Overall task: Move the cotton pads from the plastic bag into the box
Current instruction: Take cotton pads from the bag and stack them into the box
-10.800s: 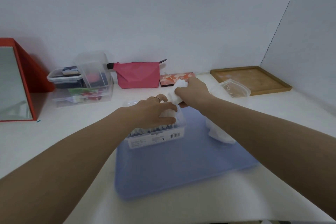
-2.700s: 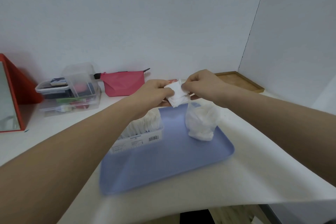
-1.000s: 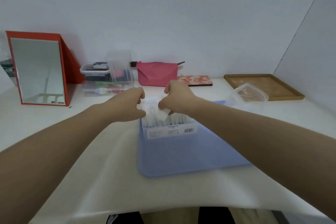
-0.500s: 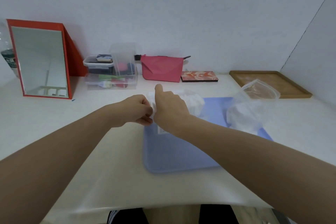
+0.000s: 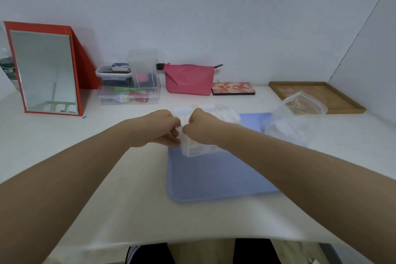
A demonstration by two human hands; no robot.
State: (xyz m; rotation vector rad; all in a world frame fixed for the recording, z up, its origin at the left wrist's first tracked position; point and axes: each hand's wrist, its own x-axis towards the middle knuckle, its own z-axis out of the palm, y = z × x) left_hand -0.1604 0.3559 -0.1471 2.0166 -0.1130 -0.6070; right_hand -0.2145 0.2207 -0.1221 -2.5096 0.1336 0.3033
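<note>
Left hand (image 5: pixel 159 127) and right hand (image 5: pixel 200 127) meet knuckle to knuckle, fingers curled, pinching small white wad of pads (image 5: pixel 183 135) between them. Box (image 5: pixel 198 150) sits just below grip on tray (image 5: pixel 214 176), mostly hidden by right wrist; more pads stand in it beyond knuckles. Bag (image 5: pixel 295 118) well right of grip, mouth open, pads left inside.

Pads likely light, soft, compressible, prone to fan apart. Best held at stack edges, gently squeezed.
</note>
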